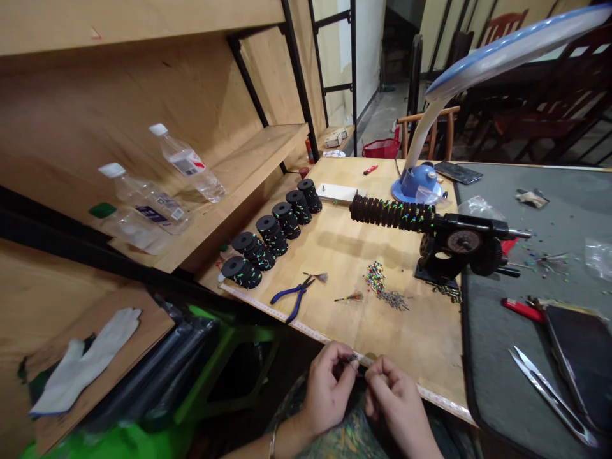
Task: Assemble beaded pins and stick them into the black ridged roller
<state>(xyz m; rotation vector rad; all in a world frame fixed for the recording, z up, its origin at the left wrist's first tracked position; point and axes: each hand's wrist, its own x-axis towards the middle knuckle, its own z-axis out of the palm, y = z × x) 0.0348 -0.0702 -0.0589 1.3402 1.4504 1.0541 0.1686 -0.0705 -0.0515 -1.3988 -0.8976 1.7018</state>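
At the table's front edge, my left hand (331, 385) is closed, pinching a small dark piece (352, 358) whose kind is too small to tell. Close beside it, my right hand (391, 396) has its thumb and fingers pressed together; whatever they hold, if anything, is too fine to make out. Ahead of them lie a small tuft of fibres with an orange and black tip (352, 297), a heap of coloured beads (375, 275) and a pile of small grey metal pieces (394, 299). Blue-handled pliers (297, 294) lie with jaws apart, near another thin tuft (317, 276).
Several black spools (272, 234) stand in a row along the left. A black winding device (444, 239) carries a wrapped roll at right, behind it a blue lamp (417, 182). Tweezers (549, 395) and a phone (581, 357) lie on the grey mat (497, 344). Bottles (189, 164) rest on the shelf.
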